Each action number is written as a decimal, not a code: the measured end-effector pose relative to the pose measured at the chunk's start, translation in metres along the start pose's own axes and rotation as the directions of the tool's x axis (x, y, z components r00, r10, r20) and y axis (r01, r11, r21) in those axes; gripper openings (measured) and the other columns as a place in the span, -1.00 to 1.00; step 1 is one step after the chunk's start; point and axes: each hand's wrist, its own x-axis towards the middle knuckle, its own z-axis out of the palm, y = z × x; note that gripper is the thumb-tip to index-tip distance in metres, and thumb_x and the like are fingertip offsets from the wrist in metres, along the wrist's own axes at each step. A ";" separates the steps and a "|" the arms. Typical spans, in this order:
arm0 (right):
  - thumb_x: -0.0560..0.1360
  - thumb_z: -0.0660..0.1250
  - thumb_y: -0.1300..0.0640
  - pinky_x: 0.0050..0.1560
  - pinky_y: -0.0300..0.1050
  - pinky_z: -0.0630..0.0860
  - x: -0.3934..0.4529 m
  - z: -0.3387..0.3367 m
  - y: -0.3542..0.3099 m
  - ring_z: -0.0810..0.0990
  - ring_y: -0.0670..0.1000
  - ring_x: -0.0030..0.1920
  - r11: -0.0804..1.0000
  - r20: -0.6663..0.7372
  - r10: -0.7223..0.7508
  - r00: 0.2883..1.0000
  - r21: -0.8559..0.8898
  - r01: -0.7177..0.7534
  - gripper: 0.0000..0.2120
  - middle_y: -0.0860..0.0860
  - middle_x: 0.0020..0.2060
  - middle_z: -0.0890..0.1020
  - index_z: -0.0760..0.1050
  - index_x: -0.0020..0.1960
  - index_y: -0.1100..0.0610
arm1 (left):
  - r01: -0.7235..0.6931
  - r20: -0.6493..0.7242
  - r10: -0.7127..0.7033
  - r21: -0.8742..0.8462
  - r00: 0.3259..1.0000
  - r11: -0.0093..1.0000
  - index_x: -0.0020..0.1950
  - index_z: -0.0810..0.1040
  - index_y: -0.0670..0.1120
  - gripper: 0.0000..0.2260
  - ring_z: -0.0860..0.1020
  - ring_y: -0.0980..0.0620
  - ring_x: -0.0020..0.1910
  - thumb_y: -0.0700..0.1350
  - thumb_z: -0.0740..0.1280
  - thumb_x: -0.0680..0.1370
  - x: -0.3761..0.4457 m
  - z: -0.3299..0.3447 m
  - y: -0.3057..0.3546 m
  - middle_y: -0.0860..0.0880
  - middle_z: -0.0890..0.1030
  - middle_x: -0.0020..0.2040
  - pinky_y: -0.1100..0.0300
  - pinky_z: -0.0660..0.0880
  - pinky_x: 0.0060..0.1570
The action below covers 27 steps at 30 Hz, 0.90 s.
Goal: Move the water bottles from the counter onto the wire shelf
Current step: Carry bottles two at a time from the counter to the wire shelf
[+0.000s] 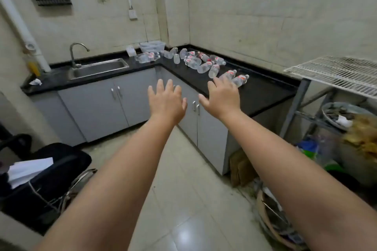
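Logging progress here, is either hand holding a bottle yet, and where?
Nothing is held. The left hand and right hand are both open, reaching toward the water bottles.

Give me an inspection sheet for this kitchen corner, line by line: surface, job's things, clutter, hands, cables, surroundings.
Surface: black counter, L-shaped, with a steel sink and tap.
Job's things: many water bottles lying scattered on the counter; wire shelf to the right, top tier bare.
Clutter: clear tub in the corner, crumpled wrapper by the sink.
Hands: left hand and right hand outstretched, fingers spread, holding nothing.
Cables: nothing seen.
Surroundings: grey cabinets, tiled floor, black chair holding papers, bags under the shelf.
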 end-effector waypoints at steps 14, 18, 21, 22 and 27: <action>0.19 0.52 0.05 -0.30 -0.02 0.56 0.169 0.196 0.118 0.62 0.19 -0.31 0.993 0.135 0.077 0.988 -0.105 -0.063 -0.71 0.14 -0.41 0.63 0.55 -0.31 0.26 | -0.084 0.146 0.087 -0.026 0.985 0.996 0.49 0.15 -0.04 -0.56 0.03 -0.15 0.53 0.03 0.05 0.63 0.253 0.129 0.020 -0.09 0.14 0.54 -0.10 0.05 0.47; 0.22 0.44 0.04 -0.27 0.00 0.57 0.226 0.242 0.157 0.63 0.21 -0.27 0.983 0.164 0.147 0.975 -0.134 -0.126 -0.73 0.15 -0.39 0.64 0.56 -0.32 0.26 | -0.112 0.158 0.117 -0.042 0.980 0.993 0.49 0.16 -0.03 -0.57 0.05 -0.13 0.52 0.03 0.06 0.63 0.338 0.158 0.034 -0.08 0.15 0.54 -0.10 0.05 0.47; 0.16 0.55 0.09 -0.22 0.08 0.59 0.258 0.282 0.189 0.66 0.25 -0.21 0.967 0.219 0.229 0.948 -0.159 -0.197 -0.71 0.17 -0.36 0.66 0.58 -0.29 0.28 | -0.131 0.153 0.140 -0.070 0.978 0.989 0.48 0.19 -0.03 -0.58 0.08 -0.13 0.51 0.02 0.06 0.63 0.397 0.189 0.042 -0.06 0.19 0.52 -0.09 0.09 0.45; 0.15 0.55 0.09 -0.23 0.08 0.60 0.268 0.295 0.200 0.65 0.25 -0.22 0.961 0.225 0.257 0.940 -0.163 -0.224 -0.72 0.16 -0.38 0.66 0.57 -0.30 0.27 | -0.142 0.153 0.152 -0.076 0.976 0.987 0.47 0.19 -0.03 -0.58 0.10 -0.13 0.50 0.02 0.06 0.62 0.417 0.201 0.045 -0.06 0.21 0.51 -0.09 0.10 0.45; 0.31 0.12 -0.05 -0.22 0.03 0.57 0.318 0.362 0.257 0.65 0.21 -0.20 0.901 0.212 0.412 0.886 -0.239 -0.362 -0.59 0.15 -0.33 0.67 0.59 -0.29 0.25 | -0.249 0.153 0.269 -0.138 0.951 0.959 0.46 0.21 -0.03 -0.59 0.10 -0.13 0.50 0.02 0.08 0.62 0.529 0.252 0.060 -0.04 0.21 0.51 -0.10 0.12 0.44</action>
